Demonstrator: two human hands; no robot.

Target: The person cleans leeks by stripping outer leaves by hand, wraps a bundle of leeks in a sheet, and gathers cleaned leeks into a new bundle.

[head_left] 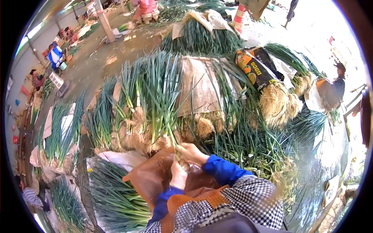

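Observation:
My left hand (pixel 178 173) is closed around the lower end of a green onion stalk (pixel 171 134), just above the brown apron (pixel 155 173). Close beside it, a little higher and to the right, my right hand (pixel 192 152) has its fingers wrapped on the same stalk, whose green leaves reach up and away. Beyond my hands lie bundles of green onions (pixel 155 89) with pale, stringy roots (pixel 134 138) toward me. Loose leaves and stalks (pixel 248 149) are heaped to the right. The roots at my left hand are partly hidden by the fingers.
A pile of green onions (pixel 116 194) lies at lower left. A black printed bag (pixel 254 70) covers a bundle at upper right. Farther back are a wooden post (pixel 105 23), a red-and-white pillar (pixel 239 18), and people, one in blue (pixel 55 56) and one at right (pixel 337 87).

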